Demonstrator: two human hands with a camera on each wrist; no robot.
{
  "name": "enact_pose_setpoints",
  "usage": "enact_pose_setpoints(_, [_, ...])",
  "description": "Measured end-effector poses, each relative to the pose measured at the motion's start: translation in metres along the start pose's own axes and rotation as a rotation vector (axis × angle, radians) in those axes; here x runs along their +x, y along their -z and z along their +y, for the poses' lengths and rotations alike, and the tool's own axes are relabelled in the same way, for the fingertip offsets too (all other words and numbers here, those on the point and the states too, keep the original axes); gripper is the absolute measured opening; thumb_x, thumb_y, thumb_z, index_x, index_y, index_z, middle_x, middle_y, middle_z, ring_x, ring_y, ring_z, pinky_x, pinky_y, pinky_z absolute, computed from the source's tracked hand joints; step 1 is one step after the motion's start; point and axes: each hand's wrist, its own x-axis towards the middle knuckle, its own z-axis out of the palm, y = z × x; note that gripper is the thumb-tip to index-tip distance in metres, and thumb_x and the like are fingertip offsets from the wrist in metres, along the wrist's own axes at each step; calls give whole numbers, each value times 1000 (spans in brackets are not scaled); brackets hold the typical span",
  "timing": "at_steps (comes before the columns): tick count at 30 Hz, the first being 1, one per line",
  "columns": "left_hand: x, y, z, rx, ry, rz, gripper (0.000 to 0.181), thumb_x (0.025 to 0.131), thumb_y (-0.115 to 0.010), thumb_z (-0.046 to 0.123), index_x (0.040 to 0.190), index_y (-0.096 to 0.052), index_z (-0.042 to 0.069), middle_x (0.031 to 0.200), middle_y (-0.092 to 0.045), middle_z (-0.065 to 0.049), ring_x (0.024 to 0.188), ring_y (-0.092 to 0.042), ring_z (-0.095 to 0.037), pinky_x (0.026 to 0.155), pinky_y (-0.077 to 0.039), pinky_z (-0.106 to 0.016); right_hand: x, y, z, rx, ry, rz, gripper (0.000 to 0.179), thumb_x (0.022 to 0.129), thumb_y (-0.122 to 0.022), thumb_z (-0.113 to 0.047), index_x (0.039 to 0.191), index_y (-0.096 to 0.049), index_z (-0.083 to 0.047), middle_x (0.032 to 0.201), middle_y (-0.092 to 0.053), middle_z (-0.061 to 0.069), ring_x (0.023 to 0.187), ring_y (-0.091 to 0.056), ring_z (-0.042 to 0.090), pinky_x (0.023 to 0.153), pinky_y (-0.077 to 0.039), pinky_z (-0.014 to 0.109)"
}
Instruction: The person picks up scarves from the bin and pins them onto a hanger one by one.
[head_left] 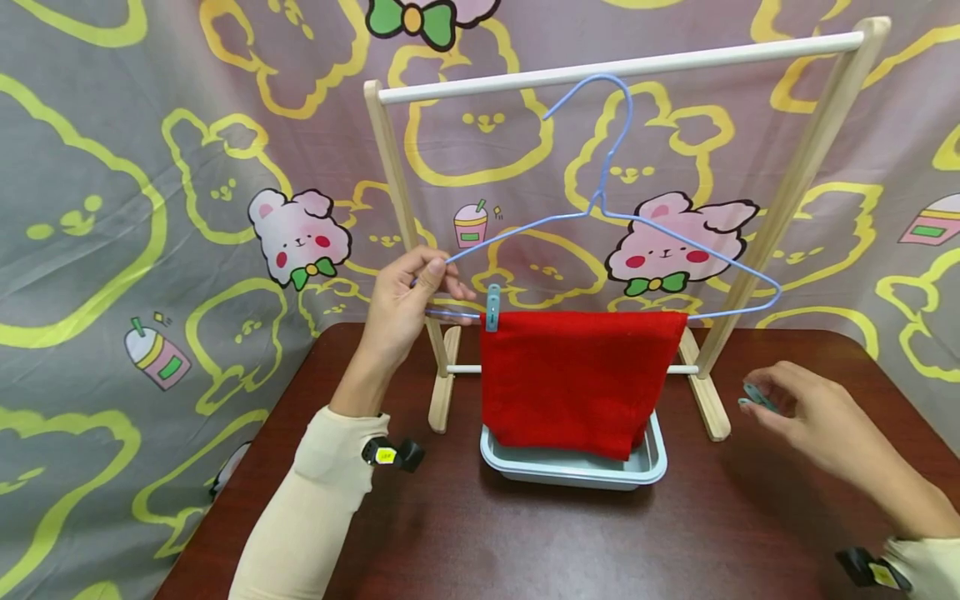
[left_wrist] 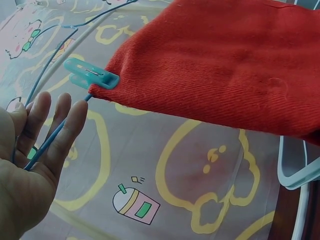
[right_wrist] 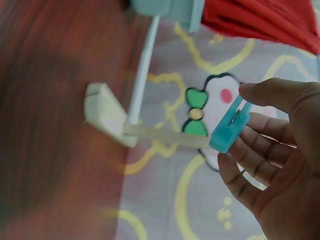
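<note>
Ideally, hanger (head_left: 599, 202) is steadied by loosely curled left hand (head_left: 405, 296); peg (right_wrist: 227, 134), pinched in right hand (head_left: 813, 410) near right edge of bench (head_left: 517, 537), is clamped over unpegged top corner of cloth (head_left: 579, 375).

On the table (head_left: 570, 542) stands the rack (head_left: 705, 57), the curtain (head_left: 217, 233) behind it. On the rack's near side is the hanger (head_left: 598, 202), its left end in the left hand (head_left: 405, 298). The cloth (head_left: 577, 379) lies over the hanger's lower bar, one clip (head_left: 492, 308) at its upper left corner, the basin (head_left: 573, 477) below. Right of the rack, the fingers of the right hand (head_left: 810, 408) hold a second clip (right_wrist: 231, 127).
</note>
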Motion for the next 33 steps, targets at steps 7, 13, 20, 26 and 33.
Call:
enact_pose_setpoints(7, [0, 1, -2, -12, 2, 6, 21, 111, -47, 8, 96, -62, 9, 76, -71, -1, 76, -78, -16, 60, -64, -48, 10, 11, -23, 31, 54, 76, 43, 69, -87, 10, 101, -70, -14, 90, -62, -12, 80, -50, -14, 65, -41, 9])
enact_pose_setpoints(13, [0, 2, -2, -12, -2, -4, 19, 110, -49, 8, 97, -62, 8, 77, -71, -2, 77, -78, -16, 62, -64, -50, 20, 21, -38, 53, 76, 126, 48, 65, -86, 14, 104, -72, -9, 92, -64, -11, 86, -50, -18, 71, -40, 6])
enact_pose_setpoints(20, [1, 2, -1, -26, 13, 7, 18, 110, -50, 10, 97, -63, 8, 76, -71, -2, 77, -78, -17, 62, -64, -50, 30, 28, -51, 80, 122, 157, 52, 63, -86, 16, 109, -72, -3, 95, -62, -8, 91, -48, -14, 84, -35, 4])
enact_pose_setpoints(26, [2, 0, -1, -31, 11, 8, 18, 110, -50, 10, 97, -63, 9, 76, -71, -1, 78, -77, -16, 62, -64, -50, 39, 36, -61, 101, 139, 157, 51, 65, -86, 14, 111, -73, -3, 99, -62, -16, 95, -48, -16, 88, -34, 1])
enact_pose_setpoints(33, [2, 0, -1, -38, 5, 6, 19, 110, -50, 10, 96, -63, 9, 76, -71, -2, 78, -78, -19, 62, -64, -50, 49, 44, -73, 223, 58, 152, 50, 67, -84, 19, 110, -72, -5, 96, -64, -26, 88, -57, -14, 84, -39, 1])
